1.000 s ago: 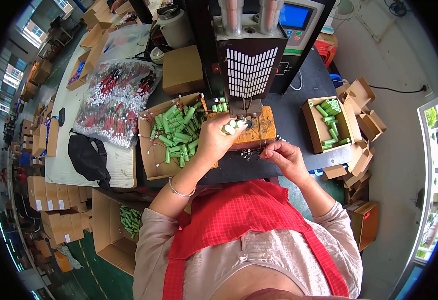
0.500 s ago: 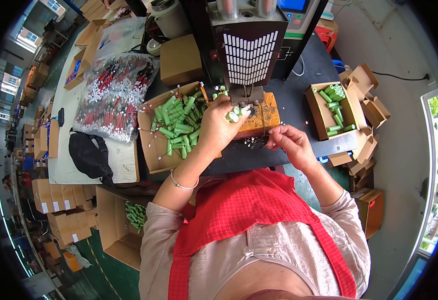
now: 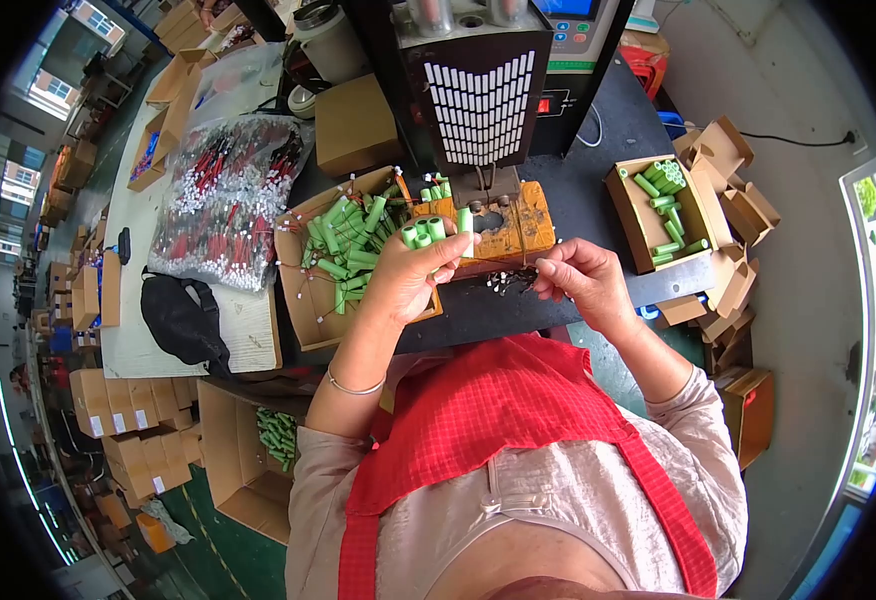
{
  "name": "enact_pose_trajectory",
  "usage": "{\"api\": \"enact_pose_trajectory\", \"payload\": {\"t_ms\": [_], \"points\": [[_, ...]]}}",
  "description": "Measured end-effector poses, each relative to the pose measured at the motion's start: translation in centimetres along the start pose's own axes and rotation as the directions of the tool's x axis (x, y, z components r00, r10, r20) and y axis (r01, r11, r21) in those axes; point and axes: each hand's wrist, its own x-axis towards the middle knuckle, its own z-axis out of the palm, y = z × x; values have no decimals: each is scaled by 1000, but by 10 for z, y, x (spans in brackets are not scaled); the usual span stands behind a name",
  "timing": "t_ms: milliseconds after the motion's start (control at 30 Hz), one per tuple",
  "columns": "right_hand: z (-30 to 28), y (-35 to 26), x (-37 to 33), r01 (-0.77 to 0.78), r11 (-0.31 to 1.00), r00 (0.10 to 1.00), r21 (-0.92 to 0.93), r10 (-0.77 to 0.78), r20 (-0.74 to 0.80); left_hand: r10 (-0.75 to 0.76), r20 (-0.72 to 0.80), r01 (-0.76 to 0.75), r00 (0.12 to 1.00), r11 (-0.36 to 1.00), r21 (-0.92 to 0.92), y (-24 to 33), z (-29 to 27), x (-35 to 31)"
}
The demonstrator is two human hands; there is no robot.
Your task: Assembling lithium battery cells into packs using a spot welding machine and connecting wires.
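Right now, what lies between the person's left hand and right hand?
The head view shows part of the orange block and loose black-and-white bits between left hand and right hand.

Green cylinders (image 3: 375, 214) lie in a brown cardboard box (image 3: 293, 300) left of the left hand (image 3: 403, 277) and another box (image 3: 635, 226) right of the right hand (image 3: 586, 287).

Daylight glares at the right-hand window (image 3: 868, 235), edges bend toward black corners, and far-left detail seems soft.
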Motion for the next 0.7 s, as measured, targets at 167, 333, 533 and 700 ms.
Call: {"api": "enact_pose_trajectory", "payload": {"t_ms": [167,333,533,700], "points": [[0,-4,8,0,999,999,-33,-1,-41,185,-78,-148,980,928,343,0,5,4],[11,-7,34,31,998,998,-52,-33,-51,538,79,-360,839,441,823,-11,14,14],[21,-13,49,-64,996,993,-59,58,-99,593,151,-405,791,322,856,-11,20,18],[22,-11,52,-82,993,991,-83,72,-115,613,169,-432,772,311,847,-13,20,22]]}}
